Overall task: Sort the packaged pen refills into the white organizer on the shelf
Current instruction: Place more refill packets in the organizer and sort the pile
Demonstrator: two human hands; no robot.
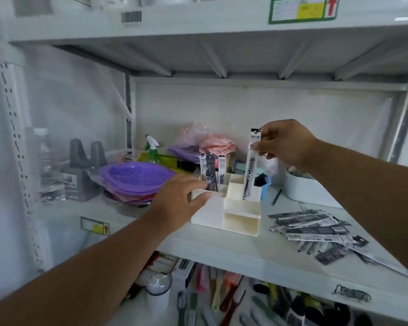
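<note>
Right hand (285, 143), right of centre frame, pinches one packaged refill (252, 164) near its top — long axis close to vertical, lower tip already dipping into a rear compartment of the white organizer (240, 222). Next move looks like a straight drop; the slot sits directly below the hand. Left hand (179, 198) rests on the organizer's left edge, fingers curled over the wall, likely steadying it. Three packs (212, 171) already stand upright in the back-left slots. Unsorted pile (316, 229) lies flat at lower right — nearer the right hand.
</note>
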